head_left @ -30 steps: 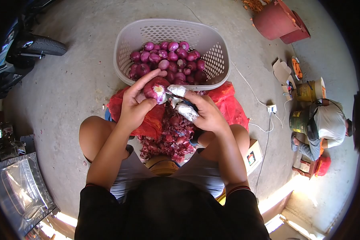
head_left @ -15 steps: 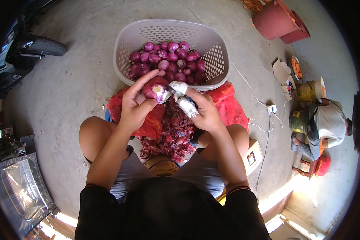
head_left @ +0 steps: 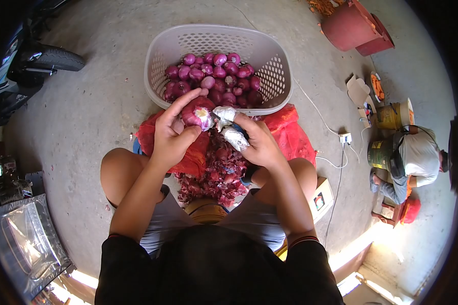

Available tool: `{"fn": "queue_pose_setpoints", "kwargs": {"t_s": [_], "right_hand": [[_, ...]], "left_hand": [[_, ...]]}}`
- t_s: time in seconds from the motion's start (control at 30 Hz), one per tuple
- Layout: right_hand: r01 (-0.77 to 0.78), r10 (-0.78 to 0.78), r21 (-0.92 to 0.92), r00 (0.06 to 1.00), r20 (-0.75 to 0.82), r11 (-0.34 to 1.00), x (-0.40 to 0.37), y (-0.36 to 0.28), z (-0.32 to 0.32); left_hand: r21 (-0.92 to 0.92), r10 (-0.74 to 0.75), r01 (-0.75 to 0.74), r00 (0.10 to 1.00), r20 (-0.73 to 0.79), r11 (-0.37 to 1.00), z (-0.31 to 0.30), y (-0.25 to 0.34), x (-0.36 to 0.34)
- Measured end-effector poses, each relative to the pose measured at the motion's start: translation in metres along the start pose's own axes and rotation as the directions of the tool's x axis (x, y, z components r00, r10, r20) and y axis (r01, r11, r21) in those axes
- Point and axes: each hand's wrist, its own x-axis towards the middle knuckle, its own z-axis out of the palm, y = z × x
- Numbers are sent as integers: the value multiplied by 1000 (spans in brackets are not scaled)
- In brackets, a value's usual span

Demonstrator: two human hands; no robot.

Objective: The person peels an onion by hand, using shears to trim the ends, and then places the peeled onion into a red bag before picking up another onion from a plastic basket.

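Observation:
My left hand (head_left: 169,133) is closed around a red onion (head_left: 196,114), its pale root end facing right. Close beside it, my right hand (head_left: 257,140) has its thumb and a finger wrapped in white covering (head_left: 234,137). Those fingers are bent around a small knife (head_left: 217,117), whose dark tip shows at the onion's edge; most of it is hidden. Below both hands lies a heap of loose onion skins (head_left: 221,175) between my legs. Beyond them, a grey perforated basket (head_left: 155,48) contains many peeled purple onions (head_left: 219,71).
Red mesh sacks (head_left: 296,134) lie at both sides of the skins. A motorcycle wheel (head_left: 56,57) is at upper left. To the right are a power strip (head_left: 345,138) with cords, buckets (head_left: 394,114), a red tub (head_left: 348,25) and a bent-over person (head_left: 417,155).
My right hand's wrapped fingers have shifted slightly left and closer together, and the dark knife tip now shows against the onion. My left hand and the onion stay nearly still.

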Motion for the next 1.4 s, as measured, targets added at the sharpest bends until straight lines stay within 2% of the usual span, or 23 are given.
{"fn": "queue_pose_setpoints", "kwargs": {"t_s": [0.13, 0.23, 0.33, 0.53, 0.63, 0.77, 0.87, 0.97, 1.07, 1.17, 1.4], "right_hand": [[68, -66, 27, 996, -56, 997, 2, 2, 4], [50, -51, -8, 997, -62, 999, 1, 1, 3], [123, -99, 131, 978, -181, 984, 3, 0, 4], [31, -14, 252, 998, -68, 967, -1, -2, 0], [13, -15, 156, 1000, 10, 988, -4, 2, 1], [-89, 82, 124, 995, 57, 988, -3, -1, 1], [-112, 103, 283, 994, 48, 952, -2, -2, 4], [-134, 129, 358, 991, 39, 924, -1, -5, 6], [-128, 127, 367, 992, 26, 921, -2, -1, 7], [-121, 115, 298, 993, 38, 947, 0, -6, 4], [10, -6, 140, 999, -32, 990, -2, 8, 6]], "left_hand": [[-4, -1, 1, 1000, -12, 1000, 1, 0, 0], [-15, -5, 4, 1000, -21, 1000, 0, -1, 1], [-20, 0, -1, 1000, -30, 1000, -1, -1, 2], [0, 6, -6, 999, -33, 1000, 0, -1, 1], [59, 32, -30, 999, -30, 998, 1, -2, 1], [103, 25, -21, 999, -39, 994, 1, -2, 0], [109, 37, -34, 999, -27, 994, 0, -3, 0], [114, 49, -47, 999, -17, 992, 0, -2, 1], [105, 54, -52, 998, -17, 993, 0, -2, 1], [94, 51, -49, 999, -15, 994, 0, -2, 1], [128, 61, -59, 998, -12, 990, 0, -2, 0]]}}
